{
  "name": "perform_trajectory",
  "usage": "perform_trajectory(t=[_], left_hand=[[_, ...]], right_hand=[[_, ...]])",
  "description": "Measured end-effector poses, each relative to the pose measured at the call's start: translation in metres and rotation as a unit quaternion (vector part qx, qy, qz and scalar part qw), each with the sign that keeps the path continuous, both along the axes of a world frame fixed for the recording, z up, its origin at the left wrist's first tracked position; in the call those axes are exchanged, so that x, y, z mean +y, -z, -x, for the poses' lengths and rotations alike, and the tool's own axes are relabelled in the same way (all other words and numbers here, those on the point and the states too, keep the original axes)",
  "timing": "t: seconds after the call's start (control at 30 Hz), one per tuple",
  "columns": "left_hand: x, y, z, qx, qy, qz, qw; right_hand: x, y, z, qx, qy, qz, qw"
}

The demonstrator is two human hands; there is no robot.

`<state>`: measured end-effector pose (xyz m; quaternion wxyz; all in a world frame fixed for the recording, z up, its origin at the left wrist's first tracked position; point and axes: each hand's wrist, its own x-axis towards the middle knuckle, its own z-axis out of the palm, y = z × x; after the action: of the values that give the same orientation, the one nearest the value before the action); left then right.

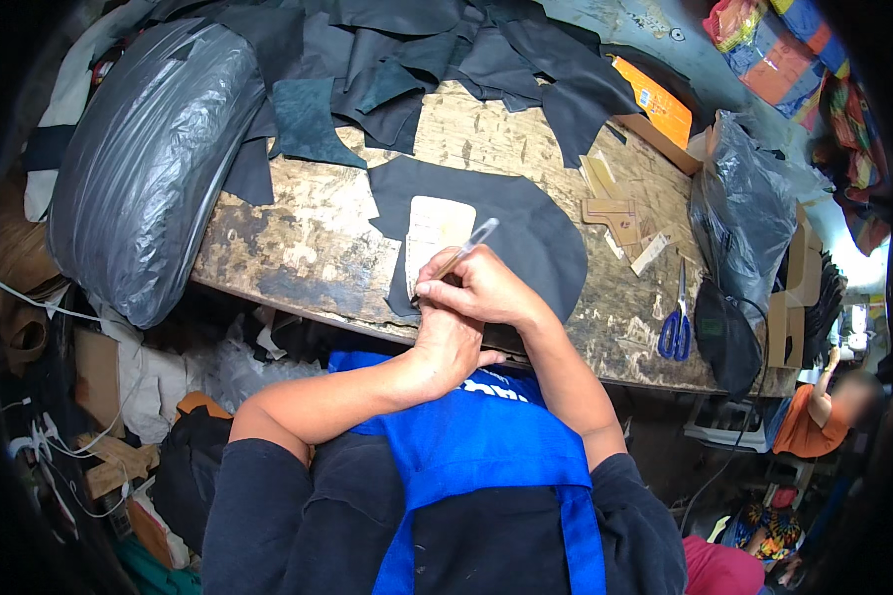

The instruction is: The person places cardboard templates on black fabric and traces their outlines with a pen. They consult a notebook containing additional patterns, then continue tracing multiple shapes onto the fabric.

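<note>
On the worn wooden table lies a black leather piece (536, 233) with a rounded right side. A pale card template (441, 220) rests on its left part, its lower end covered by my hands. My right hand (486, 288) is closed round a slim pen (478, 238), its tip low by the template's left edge; the exact contact is hidden. Beneath it, my left hand (446, 342) lies across the lower edge of the leather, near the template. Its thumb stretches out to the right, while its fingers are partly covered by my right hand.
Dark leather scraps (387, 69) heap along the table's far side. Blue-handled scissors (676, 322) and brown card templates (615, 218) lie to the right. A big plastic-wrapped bundle (159, 159) bulges at left, and an orange box (655, 104) stands far right. Another person (814, 416) sits at right.
</note>
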<state>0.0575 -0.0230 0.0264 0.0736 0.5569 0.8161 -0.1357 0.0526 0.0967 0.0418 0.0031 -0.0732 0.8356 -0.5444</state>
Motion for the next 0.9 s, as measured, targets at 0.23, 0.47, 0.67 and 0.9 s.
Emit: perform_trajectory(t=[0.23, 0.47, 0.67, 0.9], left_hand=[[-0.002, 0.001, 0.004, -0.037, 0.017, -0.015, 0.999], [-0.004, -0.002, 0.008, 0.009, -0.050, -0.098, 0.994], [-0.007, 0.005, 0.033, -0.098, -0.071, -0.204, 0.972], [-0.003, -0.001, 0.055, -0.090, -0.067, -0.219, 0.969]], right_hand=[[-0.012, -0.006, 0.020, 0.001, 0.011, -0.099, 0.995], [-0.008, 0.001, 0.052, 0.041, 0.116, -0.123, 0.985], [-0.001, 0.010, 0.072, 0.101, 0.161, -0.127, 0.974], [0.008, 0.012, 0.090, 0.077, 0.237, -0.132, 0.959]])
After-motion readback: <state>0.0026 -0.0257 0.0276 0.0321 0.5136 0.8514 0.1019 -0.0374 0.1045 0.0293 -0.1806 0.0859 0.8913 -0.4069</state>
